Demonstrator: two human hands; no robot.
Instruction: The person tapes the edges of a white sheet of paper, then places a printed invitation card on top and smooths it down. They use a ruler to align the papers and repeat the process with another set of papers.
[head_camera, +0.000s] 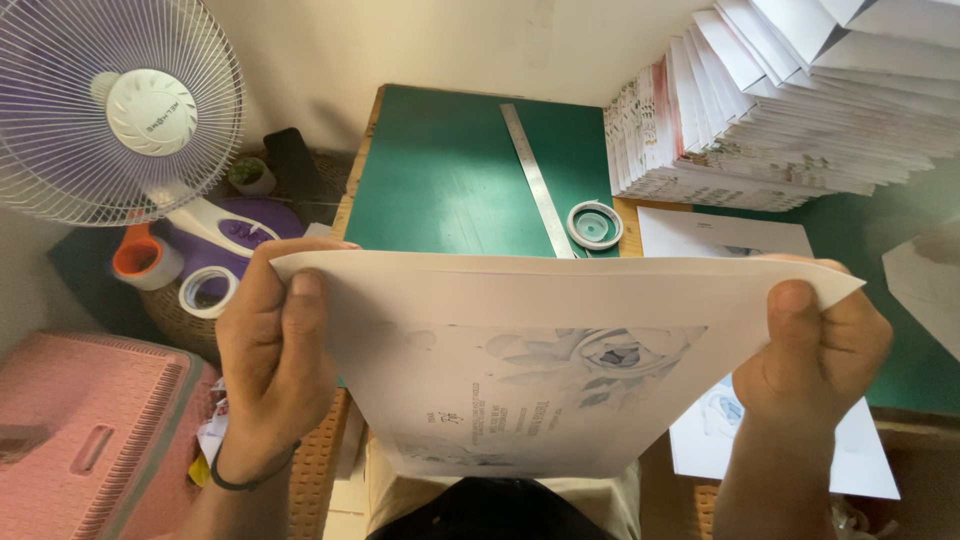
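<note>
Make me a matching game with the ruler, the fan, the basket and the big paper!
Things:
1. long metal ruler
2. white electric fan
3. pink plastic basket
4. large printed paper sheet

Places:
A. bottom left corner
B. held between both hands
C. lying on the green cutting mat
D. top left corner

Pairs: 1-C, 2-D, 3-A, 4-B

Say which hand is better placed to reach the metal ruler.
Right, probably. Both hands pinch the printed sheet, but the right hand sits nearer the ruler's near end than the left hand.
</note>
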